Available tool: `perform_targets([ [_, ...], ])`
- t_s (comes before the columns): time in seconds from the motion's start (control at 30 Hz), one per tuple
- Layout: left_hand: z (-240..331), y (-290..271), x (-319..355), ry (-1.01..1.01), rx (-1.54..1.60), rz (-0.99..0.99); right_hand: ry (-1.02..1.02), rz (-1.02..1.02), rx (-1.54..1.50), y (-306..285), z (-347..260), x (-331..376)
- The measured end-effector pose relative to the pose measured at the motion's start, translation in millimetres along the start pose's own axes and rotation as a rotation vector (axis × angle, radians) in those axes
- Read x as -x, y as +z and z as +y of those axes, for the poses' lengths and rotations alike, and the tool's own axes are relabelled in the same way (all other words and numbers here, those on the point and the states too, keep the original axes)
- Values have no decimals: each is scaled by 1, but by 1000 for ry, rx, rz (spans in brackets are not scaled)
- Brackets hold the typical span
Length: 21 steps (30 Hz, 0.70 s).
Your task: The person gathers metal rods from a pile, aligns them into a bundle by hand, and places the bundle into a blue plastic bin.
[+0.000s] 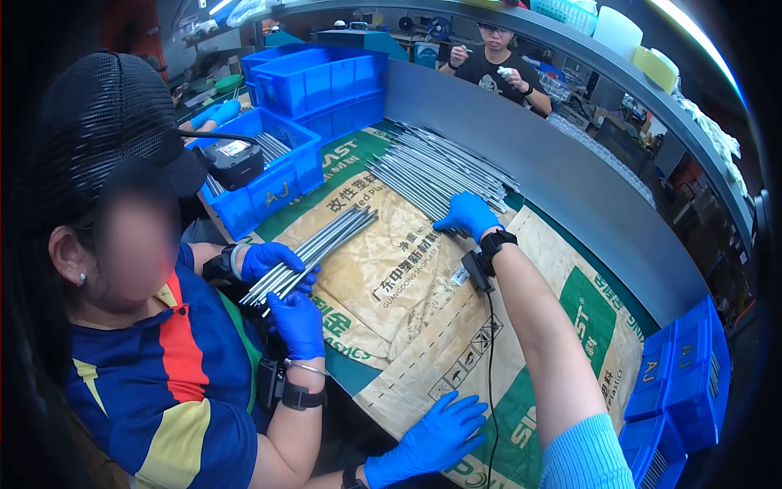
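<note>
My right hand, in a blue glove, reaches to the near end of a wide pile of thin grey metal rods. Its fingers curl down over the rod ends, and part of the grip is hidden under the hand. Lower in the view, my left hand, also gloved in blue, is held with its fingers spread and nothing in it. It hovers over or rests on the printed paper sack covering the table; which of the two I cannot tell.
At the left, a co-worker in a striped shirt holds a bundle of rods in gloved hands. Blue bins stand at the back left, others at the right. A grey panel borders the far side, with another person beyond.
</note>
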State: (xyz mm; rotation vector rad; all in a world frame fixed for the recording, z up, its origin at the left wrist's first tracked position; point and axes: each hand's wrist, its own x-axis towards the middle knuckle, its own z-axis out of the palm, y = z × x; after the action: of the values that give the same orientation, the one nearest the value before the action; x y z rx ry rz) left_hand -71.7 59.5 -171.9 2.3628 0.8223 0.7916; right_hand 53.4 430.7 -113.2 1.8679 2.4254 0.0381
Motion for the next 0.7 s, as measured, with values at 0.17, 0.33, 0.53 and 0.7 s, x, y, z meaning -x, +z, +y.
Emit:
perform_targets([
  [0.17, -1, -1, 1, 5, 10, 15, 43, -111, -48, 4, -9, -1],
  [0.33, 2, 0, 1, 6, 50, 38, 7, -99, -35, -2, -16, 6],
  [0.53, 0, -3, -2, 3, 33, 10, -47, 47, 10, 12, -35, -7],
  [0.7, 0, -3, 0, -2, 49, 11, -13, 65, -38, 16, -46, -9],
])
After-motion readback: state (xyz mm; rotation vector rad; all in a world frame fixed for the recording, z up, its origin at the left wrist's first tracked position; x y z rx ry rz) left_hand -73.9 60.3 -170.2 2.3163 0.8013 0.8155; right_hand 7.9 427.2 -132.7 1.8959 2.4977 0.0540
